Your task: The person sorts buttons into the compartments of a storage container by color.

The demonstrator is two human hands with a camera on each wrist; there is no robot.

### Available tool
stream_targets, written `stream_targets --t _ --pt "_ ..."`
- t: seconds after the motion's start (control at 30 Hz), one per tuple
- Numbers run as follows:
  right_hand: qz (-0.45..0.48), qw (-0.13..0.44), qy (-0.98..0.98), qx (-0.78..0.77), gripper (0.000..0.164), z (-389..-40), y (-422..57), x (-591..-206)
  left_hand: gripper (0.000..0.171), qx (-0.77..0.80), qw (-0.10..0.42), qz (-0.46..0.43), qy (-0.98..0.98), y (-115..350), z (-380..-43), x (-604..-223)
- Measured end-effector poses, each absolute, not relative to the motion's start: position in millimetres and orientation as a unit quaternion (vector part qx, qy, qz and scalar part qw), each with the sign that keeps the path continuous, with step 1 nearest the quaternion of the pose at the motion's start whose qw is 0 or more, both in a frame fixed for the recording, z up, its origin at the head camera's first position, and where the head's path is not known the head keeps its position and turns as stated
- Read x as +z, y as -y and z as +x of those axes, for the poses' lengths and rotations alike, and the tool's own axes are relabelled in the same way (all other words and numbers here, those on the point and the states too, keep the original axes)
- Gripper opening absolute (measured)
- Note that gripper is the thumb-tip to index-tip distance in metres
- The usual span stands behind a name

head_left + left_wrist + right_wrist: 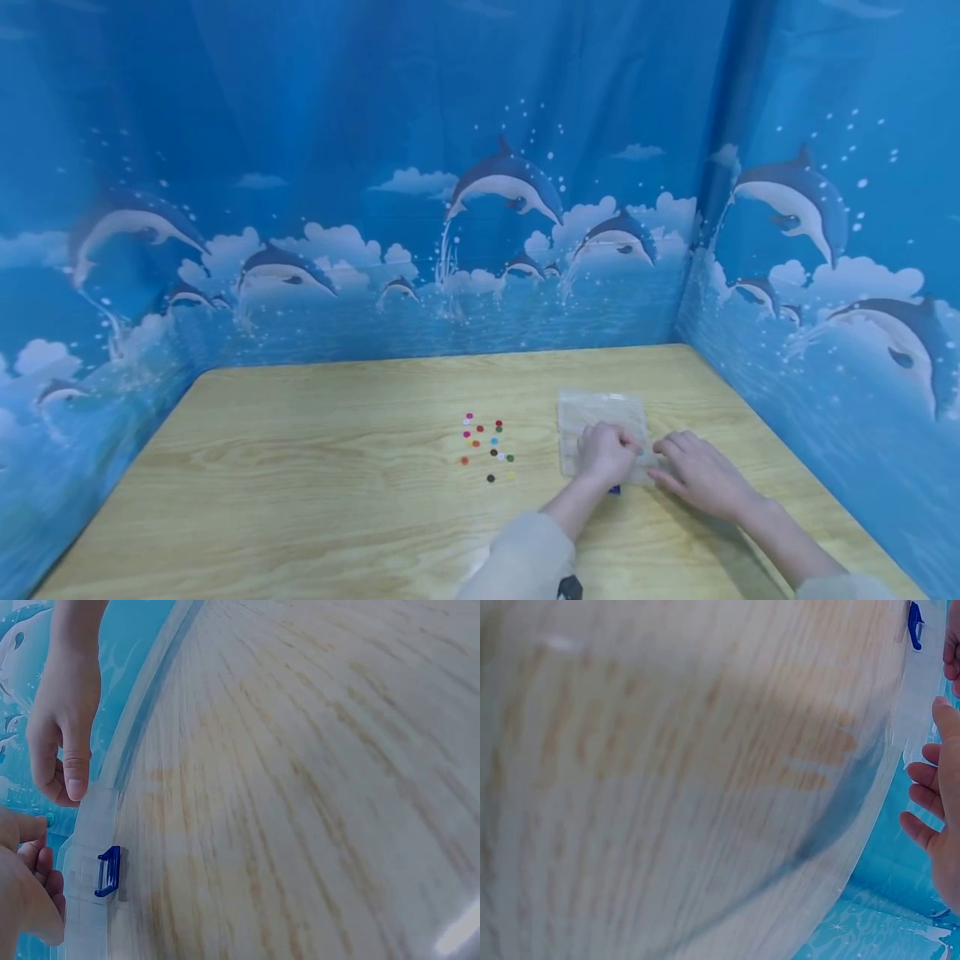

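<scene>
A clear plastic box [573, 417] with a blue latch [109, 871] on its near side lies on the table's right half. Over the box's middle is my left hand [604, 452], its fingers curled and thumb side toward the right; I cannot tell whether its fingertips hold anything small. My right hand [703, 473] is at the right side of the box, fingers loosely bent and fingertips toward its right edge. In the right wrist view that hand [946, 802] has its fingers apart, with nothing between them.
Several small coloured discs, like buttons, lie scattered left of the box, among them a black one [491, 478] and a red one [498, 423]. They rest on a wood-grain table [300, 467]. A blue dolphin-print curtain [337, 167] stands behind and at the sides.
</scene>
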State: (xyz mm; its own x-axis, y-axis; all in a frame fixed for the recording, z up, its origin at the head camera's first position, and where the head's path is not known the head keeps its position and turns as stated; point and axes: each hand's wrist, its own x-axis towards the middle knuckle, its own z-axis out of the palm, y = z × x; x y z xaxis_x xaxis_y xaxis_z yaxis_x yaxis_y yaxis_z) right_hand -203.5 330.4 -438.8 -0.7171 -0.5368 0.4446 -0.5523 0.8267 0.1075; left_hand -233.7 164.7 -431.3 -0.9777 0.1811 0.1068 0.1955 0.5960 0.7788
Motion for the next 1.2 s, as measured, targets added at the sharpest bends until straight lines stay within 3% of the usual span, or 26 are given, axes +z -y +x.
stream_targets --t 0.4,0.9,1.2 --pt "0.295 0.238 0.925 0.012 0.034 -201.9 -329.3 -437.9 0.006 -0.408 0.030 -0.110 0.906 -167.8 -230.2 -432.6" --pt "0.299 0.236 0.925 0.012 0.033 -203.9 -326.7 -435.7 0.006 -0.421 0.009 -0.083 0.903 -164.9 -233.1 -429.1" --pt "0.279 0.217 0.935 0.024 0.024 -201.3 -327.7 -436.7 0.007 -0.508 -0.035 -0.065 0.858 -159.1 -233.3 -424.7"
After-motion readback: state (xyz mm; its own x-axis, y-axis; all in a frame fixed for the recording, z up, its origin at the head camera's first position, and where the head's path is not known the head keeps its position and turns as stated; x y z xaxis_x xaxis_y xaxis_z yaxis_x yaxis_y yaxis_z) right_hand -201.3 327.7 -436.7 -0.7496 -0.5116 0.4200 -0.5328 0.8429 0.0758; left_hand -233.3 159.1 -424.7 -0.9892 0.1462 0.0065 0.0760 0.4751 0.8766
